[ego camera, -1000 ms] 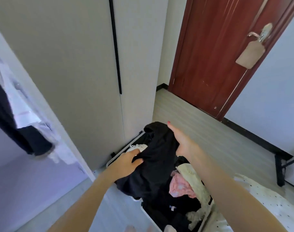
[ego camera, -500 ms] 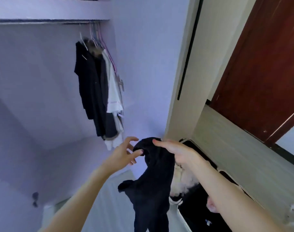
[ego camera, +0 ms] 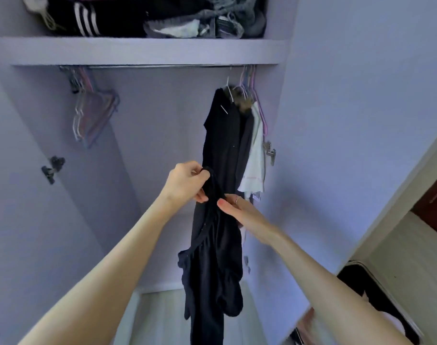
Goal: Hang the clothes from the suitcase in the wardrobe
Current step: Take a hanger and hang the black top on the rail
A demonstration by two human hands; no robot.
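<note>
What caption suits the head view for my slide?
Both hands, left hand and right hand, hold a limp black garment before the lilac wardrobe's metal rail.

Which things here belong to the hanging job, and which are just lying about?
Job: black garment, held by left hand and right hand; empty hangers; rail; suitcase.
Lying about: folded clothes on shelf; hung clothes; door hinge.
</note>
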